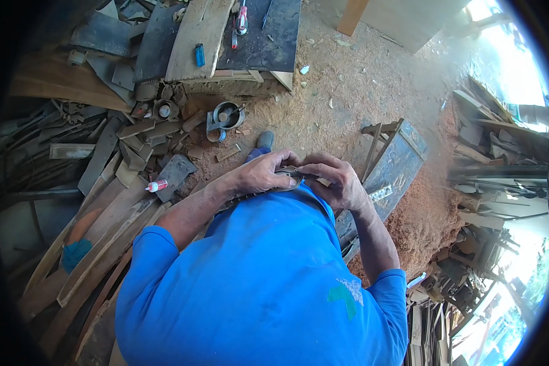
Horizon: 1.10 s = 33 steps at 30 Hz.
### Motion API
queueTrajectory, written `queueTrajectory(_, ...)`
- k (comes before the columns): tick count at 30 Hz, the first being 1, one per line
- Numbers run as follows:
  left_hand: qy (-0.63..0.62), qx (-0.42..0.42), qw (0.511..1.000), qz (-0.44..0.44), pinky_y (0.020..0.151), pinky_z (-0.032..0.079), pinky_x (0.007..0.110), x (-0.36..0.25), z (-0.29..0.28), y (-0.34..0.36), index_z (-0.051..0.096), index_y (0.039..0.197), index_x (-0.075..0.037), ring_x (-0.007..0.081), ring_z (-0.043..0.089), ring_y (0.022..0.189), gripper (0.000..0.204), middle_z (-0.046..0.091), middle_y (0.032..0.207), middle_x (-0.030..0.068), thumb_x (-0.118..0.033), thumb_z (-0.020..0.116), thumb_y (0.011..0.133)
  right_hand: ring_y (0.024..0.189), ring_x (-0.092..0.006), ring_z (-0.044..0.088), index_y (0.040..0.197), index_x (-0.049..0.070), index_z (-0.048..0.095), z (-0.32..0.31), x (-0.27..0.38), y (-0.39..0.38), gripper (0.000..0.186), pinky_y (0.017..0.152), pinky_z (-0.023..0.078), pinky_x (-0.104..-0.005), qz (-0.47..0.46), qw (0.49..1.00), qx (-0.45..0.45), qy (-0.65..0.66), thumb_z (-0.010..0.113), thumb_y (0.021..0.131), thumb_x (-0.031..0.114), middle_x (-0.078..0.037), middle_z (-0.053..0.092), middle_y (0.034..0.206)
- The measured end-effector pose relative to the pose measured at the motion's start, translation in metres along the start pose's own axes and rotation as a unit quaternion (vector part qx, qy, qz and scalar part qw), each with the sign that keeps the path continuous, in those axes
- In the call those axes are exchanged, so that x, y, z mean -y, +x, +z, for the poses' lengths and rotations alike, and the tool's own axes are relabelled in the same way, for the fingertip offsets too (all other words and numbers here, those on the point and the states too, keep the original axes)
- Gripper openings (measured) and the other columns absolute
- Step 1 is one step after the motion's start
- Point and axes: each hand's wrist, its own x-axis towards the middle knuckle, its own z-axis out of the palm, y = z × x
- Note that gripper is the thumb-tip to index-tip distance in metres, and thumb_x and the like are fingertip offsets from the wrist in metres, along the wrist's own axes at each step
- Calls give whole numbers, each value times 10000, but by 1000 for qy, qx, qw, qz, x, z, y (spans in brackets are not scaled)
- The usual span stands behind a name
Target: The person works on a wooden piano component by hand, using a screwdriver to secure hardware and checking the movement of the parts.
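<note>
At my waist, just past the hem of my blue shirt [268, 244], both hands meet at what looks like a belt [296, 175] with a dull metal buckle. My left hand [261, 173] has thumb and forefinger closed on its left part. From the other side my right hand [340, 182] grips it with bent fingers, close to the left fingertips. The fingers and the shirt hide most of the belt. Beyond my hands one shoe [265, 140] shows on the dusty floor.
A low workbench [259, 43] with a screwdriver [242, 21] and blue lighter [200, 55] stands ahead. Left lie wood offcuts [113, 207], a small red-and-white bottle [157, 185] and a metal pot [227, 114]. To the right are a tilted wooden stool [396, 165] and sawdust [424, 226].
</note>
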Motion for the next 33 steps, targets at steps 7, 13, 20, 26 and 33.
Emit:
queueTrajectory(7, 71, 3, 997, 20, 768, 456, 307, 0, -2, 7, 478, 1186, -70, 110, 532, 893, 249, 555, 981, 17, -84, 605, 973, 959, -335, 691, 1100, 51, 688, -15, 7, 6, 358, 776, 570, -406, 14, 997, 63, -30, 717, 744, 34, -144, 667, 1091)
queueTrajectory(13, -73, 4, 997, 38, 743, 477, 277, 13, 1, 15, 528, 1135, -34, 95, 580, 860, 231, 616, 947, 31, 2, 630, 931, 963, -339, 682, 1162, 42, 646, -10, -4, 3, 301, 792, 563, -394, 23, 998, -13, 50, 670, 866, -3, -148, 632, 1095)
queueTrajectory(20, 30, -78, 996, -28, 733, 517, 299, -5, 13, 9, 552, 1078, -6, 107, 629, 831, 228, 661, 882, 57, -86, 689, 915, 882, -360, 668, 1131, 19, 621, 14, 1, -13, 285, 758, 569, -426, -19, 998, -45, -39, 677, 858, 77, -152, 614, 1045)
queueTrajectory(26, 289, -89, 949, 88, 803, 523, 428, -30, 10, 8, 583, 1076, -17, 370, 683, 940, 268, 649, 1006, 217, -172, 701, 892, 841, -345, 674, 1092, 65, 629, 21, -12, -17, 292, 671, 568, -437, 12, 988, -16, -156, 675, 806, 105, -118, 631, 975)
queueTrajectory(33, 284, -129, 948, 68, 852, 508, 422, -19, 9, 26, 616, 1056, -28, 349, 644, 979, 287, 625, 1030, 179, -195, 726, 850, 815, -225, 721, 1015, 2, 712, 7, 0, -6, 140, 737, 569, -351, 228, 965, -118, 48, 658, 904, 68, -122, 734, 880)
